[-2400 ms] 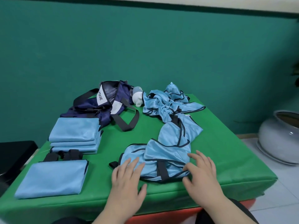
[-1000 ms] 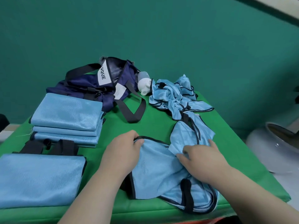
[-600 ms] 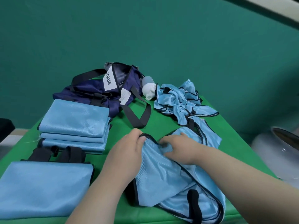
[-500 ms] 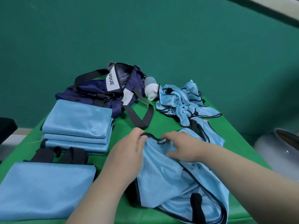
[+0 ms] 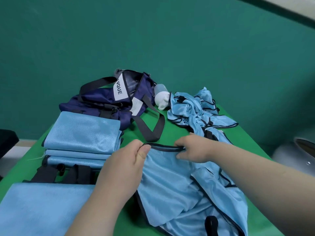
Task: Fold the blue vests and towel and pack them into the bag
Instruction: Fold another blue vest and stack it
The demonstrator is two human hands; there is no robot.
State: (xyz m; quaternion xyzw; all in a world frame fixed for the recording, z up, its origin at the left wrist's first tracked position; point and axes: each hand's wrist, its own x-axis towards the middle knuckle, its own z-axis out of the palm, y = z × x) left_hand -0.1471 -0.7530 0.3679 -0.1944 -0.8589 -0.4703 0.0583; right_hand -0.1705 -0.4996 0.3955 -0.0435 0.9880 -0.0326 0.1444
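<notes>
Blue mesh vest (image 5: 170, 184) sits under both our hands. Our left hand (image 5: 122, 160) pinches its dark-trimmed edge and our right hand (image 5: 192, 149) pinches the same edge nearby, trim stretched between them. We count three folded pieces in a stack (image 5: 81, 132) left of the left hand, one flat folded piece (image 5: 42, 206) at the near-left edge, one crumpled heap (image 5: 192, 109) behind the right hand, and one navy bag (image 5: 105, 103) far left, mouth open. Bare green table (image 5: 172, 132) shows between hands and bag.

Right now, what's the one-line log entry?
left hand pinches vest hem | right hand pinches same hem | folded stack left | bag behind stack, open | loose vests unfolded
</notes>
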